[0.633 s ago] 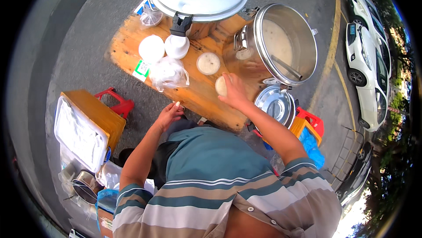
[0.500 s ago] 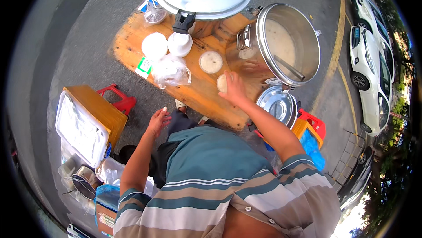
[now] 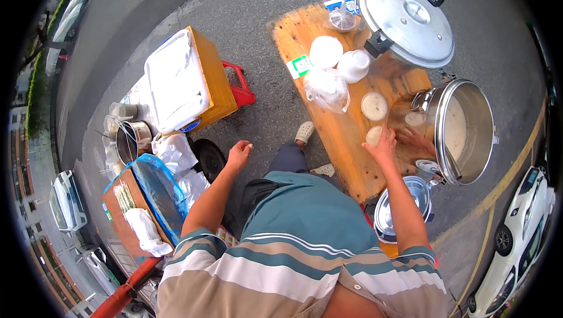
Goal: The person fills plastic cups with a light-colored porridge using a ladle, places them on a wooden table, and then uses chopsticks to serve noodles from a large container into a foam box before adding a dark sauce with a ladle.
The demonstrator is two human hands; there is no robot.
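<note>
My right hand (image 3: 384, 145) is closed round the edge of a cup of pale, creamy liquid (image 3: 373, 135) on a wooden table (image 3: 358, 171); the fingers partly cover it. Just beyond it stands a second filled cup (image 3: 374, 106). Right of my hand is a large steel pot (image 3: 463, 133) holding the same pale liquid, with a ladle handle (image 3: 452, 162) leaning inside. My left hand (image 3: 239, 155) hangs off the table in front of my body, its fingers curled together and nothing visible in them.
Stacked white bowls (image 3: 353, 66) and a clear plastic bag (image 3: 326, 89) occupy the table's left part. A big metal lid (image 3: 409, 22) rises at the far right. To the left stand a yellow box with a white lid (image 3: 176, 83), a red stool (image 3: 239, 85) and a steel container (image 3: 132, 140).
My view has turned left, so the table and pot appear farther right. My left hand's fingers have curled in. My right hand stays at the same cup.
</note>
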